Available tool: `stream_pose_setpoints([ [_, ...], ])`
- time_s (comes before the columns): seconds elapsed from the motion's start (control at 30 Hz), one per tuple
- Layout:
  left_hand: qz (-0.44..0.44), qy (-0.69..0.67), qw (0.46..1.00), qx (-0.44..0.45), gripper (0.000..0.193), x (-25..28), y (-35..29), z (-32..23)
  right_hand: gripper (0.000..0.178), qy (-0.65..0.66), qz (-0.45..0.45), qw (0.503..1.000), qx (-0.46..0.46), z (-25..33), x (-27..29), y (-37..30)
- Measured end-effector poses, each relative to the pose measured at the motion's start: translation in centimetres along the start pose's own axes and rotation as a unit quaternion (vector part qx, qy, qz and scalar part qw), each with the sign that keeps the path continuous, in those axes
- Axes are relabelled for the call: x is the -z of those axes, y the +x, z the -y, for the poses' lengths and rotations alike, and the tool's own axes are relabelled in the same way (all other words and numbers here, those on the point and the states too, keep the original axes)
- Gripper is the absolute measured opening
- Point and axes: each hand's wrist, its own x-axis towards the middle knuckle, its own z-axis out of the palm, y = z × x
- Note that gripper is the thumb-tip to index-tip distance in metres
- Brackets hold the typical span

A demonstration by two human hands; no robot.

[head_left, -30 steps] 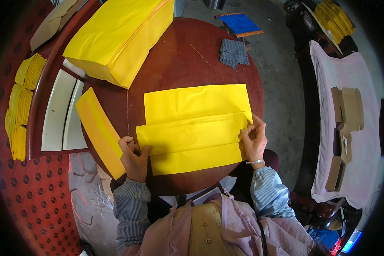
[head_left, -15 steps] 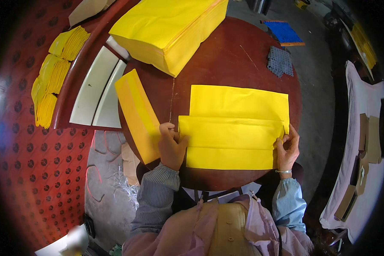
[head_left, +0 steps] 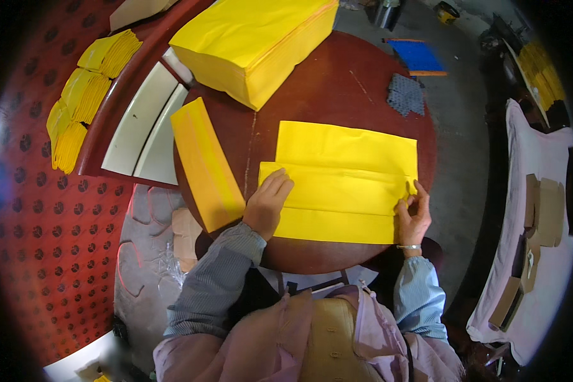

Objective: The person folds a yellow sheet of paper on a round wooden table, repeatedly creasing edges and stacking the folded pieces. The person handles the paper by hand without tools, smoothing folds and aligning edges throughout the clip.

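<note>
"So, where did the sheet [head_left: 344,184] lie?"

"On the near part of the round worktop [head_left: 328,79]. It was yellow and partly folded: a band ran across its middle over a wide back layer, and another strip of it showed on the near side. The band's left end stuck out past the rest."

"And the hands?"

"The right hand [head_left: 415,216] had the sheet by its right edge, thumb on top and forefinger bent at the rim, pinched nearly closed. The left hand [head_left: 267,200] lay palm down over the band's left end, fingers together and almost straight. Whether its thumb gripped anything, I couldn't tell."

"Which step was that, then?"

"Folding, I judged: the band looked turned over, and both hands seemed to be squaring it."

"What did the next move call for?"

"Probably a steady hold on the right while the left fingers pressed the crease flat, so that the layers didn't skew."

"What was round about?"

"A folded piece [head_left: 207,164] lay slantwise just beside the left hand. A thick yellow stack [head_left: 254,41] stood at the far left, and a grey mat [head_left: 405,94] lay at the far right. Beyond the worktop were a blue panel [head_left: 417,57], yellow bundles [head_left: 86,95] off to the left, and open boxes [head_left: 549,213] on a pink cloth [head_left: 521,153] to the right."
</note>
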Motion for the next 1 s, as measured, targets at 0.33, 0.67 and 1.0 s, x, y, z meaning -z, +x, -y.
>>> stream_pose_setpoints([
  [0.33, 0.15, 0.144, 0.959, 0.193, 0.084, -4.9, 1.2, -7.0, 0.054, -0.084, 0.012, 0.996, 0.037, 0.5, 0.3, 0.1],
  [0.67, 0.18, 0.257, 0.929, 0.198, 0.088, -5.9, 1.2, -7.0, 0.057, -0.205, 0.174, 0.918, 0.29, 8.9, -10.2, -3.5],
  [1.0, 0.151, 0.203, 0.941, 0.223, 0.086, -5.9, 1.6, -5.2, 0.061, -0.426, 0.08, 0.881, 0.188, 1.8, -1.3, 0.3],
])
